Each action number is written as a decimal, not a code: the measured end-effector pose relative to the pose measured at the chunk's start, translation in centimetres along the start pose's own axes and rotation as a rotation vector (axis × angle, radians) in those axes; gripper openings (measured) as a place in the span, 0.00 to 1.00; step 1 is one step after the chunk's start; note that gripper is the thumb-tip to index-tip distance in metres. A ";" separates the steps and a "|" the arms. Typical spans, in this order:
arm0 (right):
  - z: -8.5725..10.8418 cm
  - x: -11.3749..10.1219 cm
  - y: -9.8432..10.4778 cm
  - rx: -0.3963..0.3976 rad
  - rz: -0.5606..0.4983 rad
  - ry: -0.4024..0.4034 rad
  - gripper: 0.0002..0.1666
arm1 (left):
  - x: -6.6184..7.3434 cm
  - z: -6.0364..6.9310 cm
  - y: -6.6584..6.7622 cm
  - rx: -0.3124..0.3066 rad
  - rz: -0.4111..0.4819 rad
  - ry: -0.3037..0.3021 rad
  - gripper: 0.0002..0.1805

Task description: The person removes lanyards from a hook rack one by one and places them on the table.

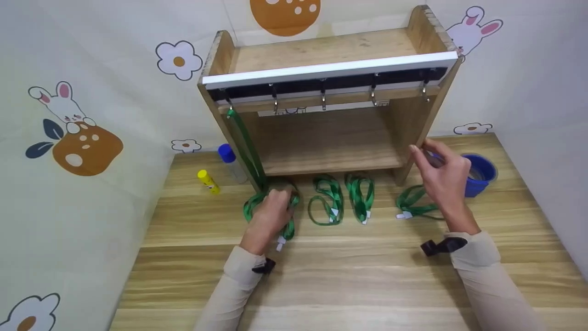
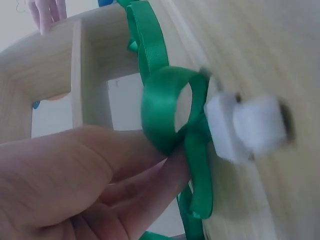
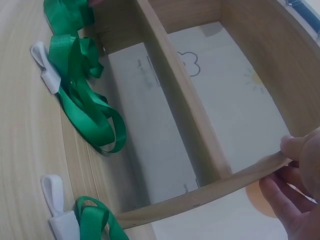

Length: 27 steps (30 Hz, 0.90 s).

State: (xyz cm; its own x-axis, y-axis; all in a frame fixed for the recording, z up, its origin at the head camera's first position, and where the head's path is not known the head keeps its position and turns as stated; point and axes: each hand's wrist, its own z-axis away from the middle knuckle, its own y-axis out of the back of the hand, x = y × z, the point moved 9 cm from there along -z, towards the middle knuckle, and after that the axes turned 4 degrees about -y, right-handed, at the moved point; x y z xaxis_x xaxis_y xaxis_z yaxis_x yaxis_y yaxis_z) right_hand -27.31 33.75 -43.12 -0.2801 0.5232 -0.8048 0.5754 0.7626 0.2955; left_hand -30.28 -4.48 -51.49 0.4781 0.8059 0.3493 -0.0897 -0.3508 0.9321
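Observation:
My left hand (image 1: 272, 212) pinches a bundled green lanyard (image 2: 162, 107) between thumb and fingers, low at the shelf's left front corner. That lanyard's white clip (image 2: 245, 125) sticks out beyond the fingertips. On the right, my right hand (image 1: 444, 177) grips the front edge of the side panel (image 3: 210, 196) of a wooden shelf (image 1: 330, 140), thumb on one face and fingers on the other. Another green lanyard (image 1: 248, 142) hangs from the leftmost hook (image 1: 229, 103) and runs down behind the left hand. Two lanyards lie in the middle; a further lanyard (image 1: 409, 202) lies beside the right hand.
Several metal hooks (image 1: 323, 99) line the shelf's front rail. A yellow glue stick (image 1: 209, 182) and a blue-capped clear bottle (image 1: 233, 163) stand left of the shelf. Right of it is a blue container (image 1: 478, 177). Patterned walls (image 1: 138, 220) enclose the wooden table (image 1: 349, 280).

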 end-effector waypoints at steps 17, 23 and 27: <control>-0.1 -0.2 -0.1 0.010 -0.032 0.022 0.15 | -1.5 -1.9 -0.5 0.041 0.063 0.066 0.14; -0.1 -0.1 -0.1 0.006 -0.030 0.036 0.14 | -2.1 -1.4 -0.9 0.009 0.074 0.082 0.10; -0.2 0.0 -0.1 0.001 -0.027 0.023 0.14 | -0.5 -0.7 1.0 -0.005 0.065 0.140 0.13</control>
State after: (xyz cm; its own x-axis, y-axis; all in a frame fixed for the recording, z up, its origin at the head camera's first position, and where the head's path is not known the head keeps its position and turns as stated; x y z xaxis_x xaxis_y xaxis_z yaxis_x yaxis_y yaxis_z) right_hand -27.50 33.77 -43.09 -0.3131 0.5112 -0.8004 0.5684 0.7760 0.2733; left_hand -31.17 -4.89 -50.67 0.3442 0.8404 0.4186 -0.1210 -0.4024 0.9074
